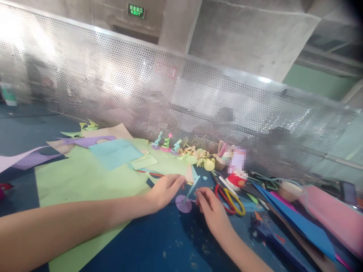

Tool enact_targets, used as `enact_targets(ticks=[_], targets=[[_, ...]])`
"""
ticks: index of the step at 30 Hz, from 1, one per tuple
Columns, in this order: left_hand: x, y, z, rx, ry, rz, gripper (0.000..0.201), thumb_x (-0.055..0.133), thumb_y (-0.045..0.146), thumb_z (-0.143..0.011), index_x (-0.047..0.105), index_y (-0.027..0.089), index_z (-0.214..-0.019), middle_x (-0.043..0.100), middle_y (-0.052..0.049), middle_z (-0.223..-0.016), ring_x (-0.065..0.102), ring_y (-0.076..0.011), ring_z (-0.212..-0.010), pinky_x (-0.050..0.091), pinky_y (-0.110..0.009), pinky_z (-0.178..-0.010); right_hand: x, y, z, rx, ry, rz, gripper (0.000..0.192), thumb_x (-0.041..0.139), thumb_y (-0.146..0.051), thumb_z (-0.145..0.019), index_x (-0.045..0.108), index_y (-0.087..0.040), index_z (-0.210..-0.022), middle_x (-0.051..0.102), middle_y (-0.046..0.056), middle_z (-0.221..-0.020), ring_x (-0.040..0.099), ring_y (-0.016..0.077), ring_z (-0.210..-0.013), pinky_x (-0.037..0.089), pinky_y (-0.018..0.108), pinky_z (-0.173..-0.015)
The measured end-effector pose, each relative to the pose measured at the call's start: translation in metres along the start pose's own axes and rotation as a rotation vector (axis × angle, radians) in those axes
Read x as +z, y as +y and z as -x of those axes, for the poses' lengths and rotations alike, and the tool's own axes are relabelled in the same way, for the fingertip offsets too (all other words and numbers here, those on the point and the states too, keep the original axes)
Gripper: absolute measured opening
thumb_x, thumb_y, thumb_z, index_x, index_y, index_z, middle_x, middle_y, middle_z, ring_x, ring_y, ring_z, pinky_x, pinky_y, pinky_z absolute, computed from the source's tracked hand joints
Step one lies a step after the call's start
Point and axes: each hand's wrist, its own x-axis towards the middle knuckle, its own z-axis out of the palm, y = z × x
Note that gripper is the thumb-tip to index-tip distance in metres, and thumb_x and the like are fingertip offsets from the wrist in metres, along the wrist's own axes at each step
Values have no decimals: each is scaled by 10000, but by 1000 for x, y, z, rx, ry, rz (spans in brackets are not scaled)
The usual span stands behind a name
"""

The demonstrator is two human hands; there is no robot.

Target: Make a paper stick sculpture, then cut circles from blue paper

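Observation:
A purple paper disc [183, 208] lies on the dark blue table between my two hands. From it rises a slim light blue paper piece [194, 186], leaning to the right. Just left of this piece is my left hand [168, 192], palm down, its fingers loosely bent, with nothing visible in them. On the other side my right hand [211, 209] has its thumb and fingertips pinched together close to the blue piece; whatever they hold is too small and blurred to make out. Scissors with red and yellow handles [236, 203] lie right beside my right hand.
Large green paper [85, 181] covers the left, with a blue sheet [116, 153] on it. Small paper spirals on discs [166, 143] stand behind, near yellow paper scraps [209, 164]. A red-and-white cup [237, 180], a dark blue glue gun [272, 238] and coloured sheets [297, 219] are at right.

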Motion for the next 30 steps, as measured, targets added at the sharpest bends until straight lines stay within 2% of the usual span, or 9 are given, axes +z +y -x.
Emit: enact_targets(ticks=[5, 10, 13, 15, 18, 20, 24, 30], targets=[[3, -4, 0, -70, 44, 97, 527, 177, 483, -915, 617, 194, -894, 655, -15, -851, 576, -169, -856, 415, -249, -805, 0, 5, -1, 7, 15, -36, 270, 391, -437, -878, 523, -202, -862, 540, 0, -660, 529, 151, -587, 422, 248, -520], [3, -5, 0, -77, 14, 100, 553, 165, 489, -918, 628, 201, -824, 666, 7, -735, 578, -175, -848, 374, -272, -872, -1, 0, 0, 18, -30, 3, 230, 424, -420, -867, 508, -207, -844, 550, 1, -704, 546, 158, -645, 439, 256, -584], [1, -2, 1, -48, -10, 50, 553, 166, 463, -925, 627, 202, -769, 672, 8, -750, 570, -179, -878, 367, -277, -877, -1, -1, 0, -21, -51, 25, 209, 447, -402, -859, 513, -204, -836, 559, 5, -716, 560, 168, -675, 453, 272, -630], [1, 1, 1, 3, -34, -12, 493, 232, 454, -917, 633, 202, -777, 672, 3, -819, 562, -182, -892, 382, -277, -853, -2, -1, 0, -37, -55, 27, 206, 449, -394, -858, 523, -202, -848, 570, 9, -722, 571, 172, -681, 462, 279, -636], [1, 4, 2, 116, -47, -104, 306, 454, 431, -845, 631, 207, -956, 658, -17, -856, 552, -190, -890, 405, -282, -823, -2, 0, 0, -52, -67, 12, 195, 459, -381, -853, 529, -200, -871, 595, 21, -751, 589, 182, -708, 475, 292, -662], [2, 4, 1, 179, -39, -132, 297, 542, 384, -803, 614, 204, -1028, 649, -29, -849, 550, -190, -884, 410, -288, -827, -2, 0, 0, -56, -75, 7, 185, 463, -373, -850, 528, -201, -872, 608, 29, -774, 595, 188, -723, 477, 299, -673], [4, -1, 0, 205, -35, -112, 177, 514, 279, -822, 643, 204, -917, 644, -18, -847, 563, -164, -854, 420, -269, -809, -1, 0, 0, -47, -64, 27, 160, 459, -344, -851, 527, -201, -867, 604, 26, -773, 597, 184, -735, 470, 295, -691], [6, -5, -2, 145, -29, -66, 177, 485, 268, -827, 643, 193, -849, 652, 1, -805, 587, -156, -823, 440, -250, -761, -2, -1, 0, -43, -66, 52, 135, 458, -310, -845, 533, -201, -872, 606, 27, -773, 594, 185, -727, 461, 293, -679]])
